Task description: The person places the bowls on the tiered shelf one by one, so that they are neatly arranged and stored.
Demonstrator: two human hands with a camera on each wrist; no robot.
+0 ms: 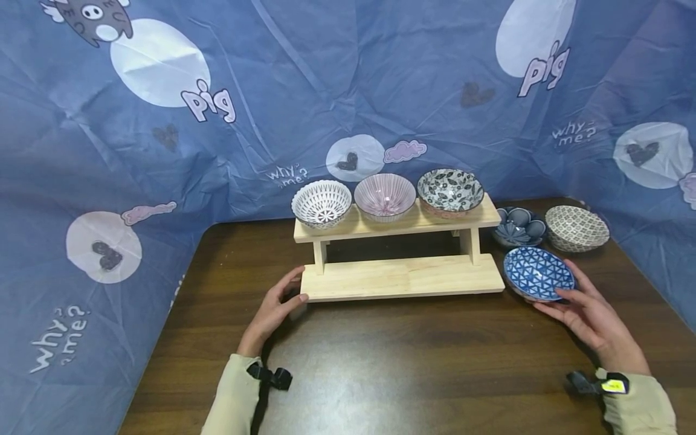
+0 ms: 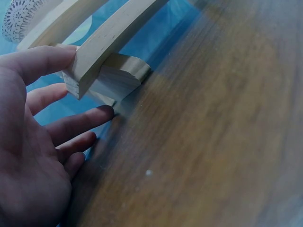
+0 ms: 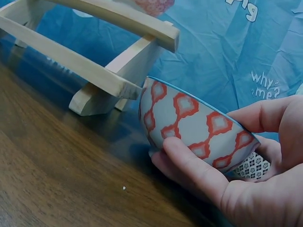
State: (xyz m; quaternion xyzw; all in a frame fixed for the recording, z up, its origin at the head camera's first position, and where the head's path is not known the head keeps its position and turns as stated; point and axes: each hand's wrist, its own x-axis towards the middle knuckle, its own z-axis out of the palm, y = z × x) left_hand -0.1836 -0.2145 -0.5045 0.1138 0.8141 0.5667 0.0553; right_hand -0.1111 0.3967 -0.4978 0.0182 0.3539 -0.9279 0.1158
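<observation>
Pale wood meets my left hand [image 1: 274,308] at the near left corner of the two-tier shelf [image 1: 402,278]: my thumb lies against the end of the lower board and my fingers [image 2: 78,124] stretch out loose beside its foot, gripping nothing. My right hand [image 1: 589,314] curls round the blue triangle-patterned bowl [image 1: 537,273], thumb pressed to its outer wall (which the right wrist view shows as pale with red diamonds) and fingers cupped under the far side. That bowl sits low at the desk [image 1: 380,362], just beside the right end of the shelf's lower board.

On the top board stand three bowls in a row: a white lattice bowl [image 1: 321,202], a pink striped bowl [image 1: 384,196] and a black leaf-print bowl [image 1: 450,190]. Behind my right hand, on the desk, rest a dark blue flower-shaped bowl [image 1: 518,225] and a grey patterned bowl [image 1: 576,228], close together.
</observation>
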